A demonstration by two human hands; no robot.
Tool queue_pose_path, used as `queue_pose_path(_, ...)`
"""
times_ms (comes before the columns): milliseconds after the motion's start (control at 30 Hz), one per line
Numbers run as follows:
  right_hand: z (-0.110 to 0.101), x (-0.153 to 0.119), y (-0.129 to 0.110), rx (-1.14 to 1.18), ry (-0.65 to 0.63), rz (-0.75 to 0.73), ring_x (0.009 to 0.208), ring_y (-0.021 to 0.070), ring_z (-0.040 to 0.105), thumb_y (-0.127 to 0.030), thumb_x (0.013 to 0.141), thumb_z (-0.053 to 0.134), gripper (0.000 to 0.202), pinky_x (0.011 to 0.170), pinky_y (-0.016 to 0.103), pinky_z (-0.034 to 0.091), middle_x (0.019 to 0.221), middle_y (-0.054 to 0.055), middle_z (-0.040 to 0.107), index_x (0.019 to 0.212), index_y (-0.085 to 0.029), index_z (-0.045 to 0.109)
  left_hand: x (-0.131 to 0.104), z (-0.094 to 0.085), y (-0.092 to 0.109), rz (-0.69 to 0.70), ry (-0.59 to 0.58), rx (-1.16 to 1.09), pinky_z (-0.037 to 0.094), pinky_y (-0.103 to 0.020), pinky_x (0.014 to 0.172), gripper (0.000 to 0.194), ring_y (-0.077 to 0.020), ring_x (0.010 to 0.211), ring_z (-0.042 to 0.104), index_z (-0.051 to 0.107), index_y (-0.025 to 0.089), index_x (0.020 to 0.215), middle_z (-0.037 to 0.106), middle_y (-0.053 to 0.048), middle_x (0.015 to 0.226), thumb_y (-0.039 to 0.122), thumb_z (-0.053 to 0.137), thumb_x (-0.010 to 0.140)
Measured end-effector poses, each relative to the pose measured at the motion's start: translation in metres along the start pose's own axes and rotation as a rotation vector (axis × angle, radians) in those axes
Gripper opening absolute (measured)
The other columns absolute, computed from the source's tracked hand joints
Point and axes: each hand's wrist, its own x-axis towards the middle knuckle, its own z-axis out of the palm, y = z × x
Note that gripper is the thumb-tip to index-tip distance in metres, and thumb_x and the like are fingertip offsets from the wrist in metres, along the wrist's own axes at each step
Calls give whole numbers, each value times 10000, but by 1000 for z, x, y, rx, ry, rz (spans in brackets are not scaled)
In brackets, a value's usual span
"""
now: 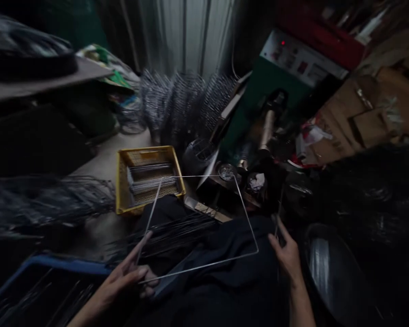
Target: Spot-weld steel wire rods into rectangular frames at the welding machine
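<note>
My left hand (pixel 129 276) is closed on one corner of a bent wire frame (pixel 204 265), a thin four-sided shape held out over my lap. Its far side passes in front of a yellow plastic crate. My right hand (pixel 288 255) is raised to the right of the frame, apart from it. Its thumb and fingers pinch a thin, upright strip or wire (pixel 276 225), too dark and blurred to name surely. Several dark straight wires (pixel 180 234) lie across my lap, on dark cloth.
The yellow crate (pixel 118 181) ahead holds metal wire pieces. A blue-rimmed bin (pixel 71 264) with wires stands at lower left. Wire bundles (pixel 187 97) line the back. A green machine (pixel 255 104) with a control panel and cardboard boxes (pixel 341 122) occupy the right.
</note>
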Motion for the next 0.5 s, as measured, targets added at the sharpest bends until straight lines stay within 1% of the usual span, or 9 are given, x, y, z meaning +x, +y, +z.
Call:
queue_pose_path(33,2,-5,-9,-8,-40,-66,1364,290,414,-528,915,601,719,1165,493,311,1482,92,450,1517,-206,374,-1,5,3,-6,21,6,446,-252,502,1158,-206,536,619,0,248,1577,667,-27,624,369,791,740)
queue_pose_path(100,8,-13,-28,-47,-118,-183,1376,279,397,-468,936,609,660,1166,486,312,1495,77,434,1513,-242,380,-5,17,8,-5,62,11,428,-236,486,1171,-185,506,582,61,259,1577,627,1,574,366,821,693)
queue_pose_path(200,20,-25,-52,-123,-224,-321,1394,278,367,-443,942,615,658,1153,476,338,1506,89,416,1518,-235,371,-11,32,15,2,114,26,427,-237,472,1146,-173,491,542,139,268,1571,595,17,549,375,831,664)
queue_pose_path(267,28,-29,-63,-194,-294,-391,1405,286,347,-439,938,617,698,1159,500,318,1510,102,406,1536,-217,332,-13,38,18,-2,120,43,432,-244,474,1125,-174,499,535,159,262,1569,589,15,555,382,822,668)
queue_pose_path(367,39,-31,-74,-298,-418,-445,1412,284,333,-428,912,647,765,1189,545,219,1504,108,413,1549,-198,292,-13,40,17,-12,103,47,427,-242,475,1121,-168,500,528,167,271,1565,564,27,553,378,823,663)
queue_pose_path(500,46,-26,-82,-345,-562,-426,1426,258,308,-391,851,719,827,1209,540,128,1496,102,425,1536,-173,309,-12,39,12,-22,91,70,411,-244,459,1169,-172,485,531,142,283,1567,572,28,559,364,843,634)
